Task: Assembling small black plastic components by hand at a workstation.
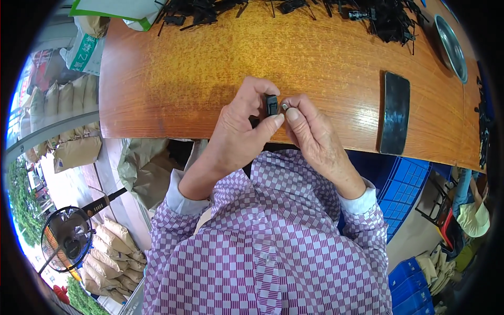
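Observation:
Just above the front edge of the wooden table (210,100), my two hands are close together. My left hand (241,118) grips a small black plastic part (271,105) between thumb and fingers; the part has a recessed, box-like shape. To its right, my right hand (312,128) pinches a tiny grey metallic piece (284,106) between thumb and forefinger. A narrow gap separates the piece from the black part. The exact kind of either item is too small to tell.
A black smartphone (395,113) lies right of my hands. Heaps of black plastic parts (391,21) line the far edge, with a metal bowl (450,50) at far right. A blue crate (404,186) stands below the table, and an open sack (149,170) sits at left.

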A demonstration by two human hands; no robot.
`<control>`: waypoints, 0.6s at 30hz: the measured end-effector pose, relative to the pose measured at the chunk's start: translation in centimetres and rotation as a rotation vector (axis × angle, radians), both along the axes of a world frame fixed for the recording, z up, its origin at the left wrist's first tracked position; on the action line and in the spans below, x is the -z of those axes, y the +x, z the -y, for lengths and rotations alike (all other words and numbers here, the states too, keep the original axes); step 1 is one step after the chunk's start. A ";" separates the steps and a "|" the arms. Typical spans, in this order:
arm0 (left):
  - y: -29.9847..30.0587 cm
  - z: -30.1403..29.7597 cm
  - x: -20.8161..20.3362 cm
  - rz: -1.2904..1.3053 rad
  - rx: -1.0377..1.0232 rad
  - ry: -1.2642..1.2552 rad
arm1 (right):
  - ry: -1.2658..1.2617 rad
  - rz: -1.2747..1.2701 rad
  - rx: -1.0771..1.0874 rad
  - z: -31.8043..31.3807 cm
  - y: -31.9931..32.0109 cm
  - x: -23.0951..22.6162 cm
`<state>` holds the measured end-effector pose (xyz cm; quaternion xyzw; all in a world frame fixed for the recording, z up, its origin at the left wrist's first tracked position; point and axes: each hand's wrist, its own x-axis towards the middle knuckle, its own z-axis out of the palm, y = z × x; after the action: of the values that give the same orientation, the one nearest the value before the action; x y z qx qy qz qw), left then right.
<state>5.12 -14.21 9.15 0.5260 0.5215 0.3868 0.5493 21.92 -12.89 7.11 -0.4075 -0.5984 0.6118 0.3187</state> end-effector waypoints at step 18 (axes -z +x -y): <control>-0.9 0.6 0.3 -0.554 -0.149 0.436 | 0.054 -0.026 -0.030 -0.2 -3.8 0.0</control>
<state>4.24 -14.79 8.81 0.6763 0.5928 0.3705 0.2321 18.17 -12.71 7.12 -0.3818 -0.6165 0.6054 0.3281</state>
